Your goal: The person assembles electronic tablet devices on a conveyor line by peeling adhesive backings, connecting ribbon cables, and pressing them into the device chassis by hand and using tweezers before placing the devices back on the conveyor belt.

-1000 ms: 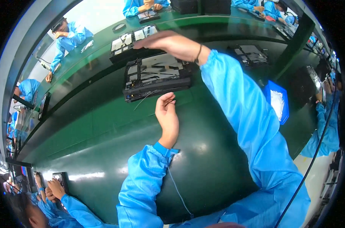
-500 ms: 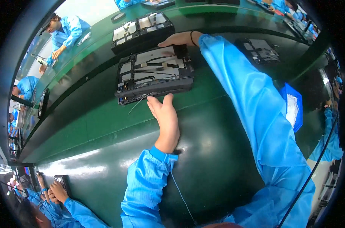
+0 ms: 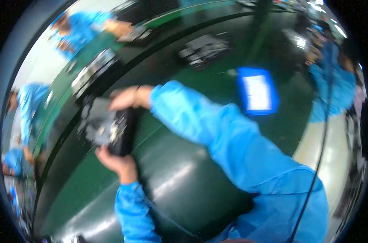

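A stack of opened black-framed electronic devices (image 3: 100, 109) is seen at the left of a dark green table (image 3: 216, 190), met from two sides by bare hands in a motion-blurred view. The far right corner is covered by the right hand (image 3: 127, 98), its fingers laid over the grey upper face; the near edge is touched by the fingertips of the left hand (image 3: 117, 162). Whether either grip is clamped or merely rested there cannot be told through the blur, nor whether the stack is lifted. Close beyond its far left edge, a second device stack (image 3: 95, 73) is set, so little room is left on that side. More room is offered toward the right, where a stretch of green surface is crossed by the blue right sleeve (image 3: 216, 117). Past that sleeve, white contents (image 3: 257, 91) are held in a blue tray (image 3: 245, 101), placed well apart from the stack. Another opened device (image 3: 202, 48) is laid farther back. At the right, the table's curved edge is bordered by pale floor (image 3: 319, 146), with a black cable (image 3: 319, 162) hung across the view.
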Demonstrator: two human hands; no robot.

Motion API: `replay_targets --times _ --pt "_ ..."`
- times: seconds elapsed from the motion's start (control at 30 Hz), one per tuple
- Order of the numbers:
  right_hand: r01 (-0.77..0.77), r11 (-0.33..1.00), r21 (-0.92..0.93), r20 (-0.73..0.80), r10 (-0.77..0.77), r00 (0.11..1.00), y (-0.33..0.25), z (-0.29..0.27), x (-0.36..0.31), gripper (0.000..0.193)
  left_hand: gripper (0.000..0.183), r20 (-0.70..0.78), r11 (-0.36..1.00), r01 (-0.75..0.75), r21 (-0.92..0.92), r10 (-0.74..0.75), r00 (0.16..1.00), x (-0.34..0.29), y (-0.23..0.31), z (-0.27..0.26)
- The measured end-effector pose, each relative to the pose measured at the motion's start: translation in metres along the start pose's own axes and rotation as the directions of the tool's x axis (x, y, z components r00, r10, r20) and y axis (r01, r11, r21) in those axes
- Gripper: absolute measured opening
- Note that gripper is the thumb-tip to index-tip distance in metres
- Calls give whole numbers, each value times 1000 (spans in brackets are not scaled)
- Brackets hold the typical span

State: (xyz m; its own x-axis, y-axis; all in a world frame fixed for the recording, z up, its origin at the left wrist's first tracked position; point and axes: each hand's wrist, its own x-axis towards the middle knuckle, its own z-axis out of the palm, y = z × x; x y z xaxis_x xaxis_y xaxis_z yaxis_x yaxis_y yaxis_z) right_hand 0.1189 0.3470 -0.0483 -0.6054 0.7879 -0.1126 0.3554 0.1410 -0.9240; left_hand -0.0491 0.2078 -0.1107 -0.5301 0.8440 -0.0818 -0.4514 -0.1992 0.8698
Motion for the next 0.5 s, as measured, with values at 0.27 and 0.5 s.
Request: replay_targets --times 0.27,0.5 --pt "144 962 230 -412 -37 911 -7 68 -134 74 59 242 966 -74 246 13 970 -90 51 -20" --pt "139 880 454 -353 35 935 -30 134 -329 83 74 498 927 -124 354 -75 864 -234 75 -63"
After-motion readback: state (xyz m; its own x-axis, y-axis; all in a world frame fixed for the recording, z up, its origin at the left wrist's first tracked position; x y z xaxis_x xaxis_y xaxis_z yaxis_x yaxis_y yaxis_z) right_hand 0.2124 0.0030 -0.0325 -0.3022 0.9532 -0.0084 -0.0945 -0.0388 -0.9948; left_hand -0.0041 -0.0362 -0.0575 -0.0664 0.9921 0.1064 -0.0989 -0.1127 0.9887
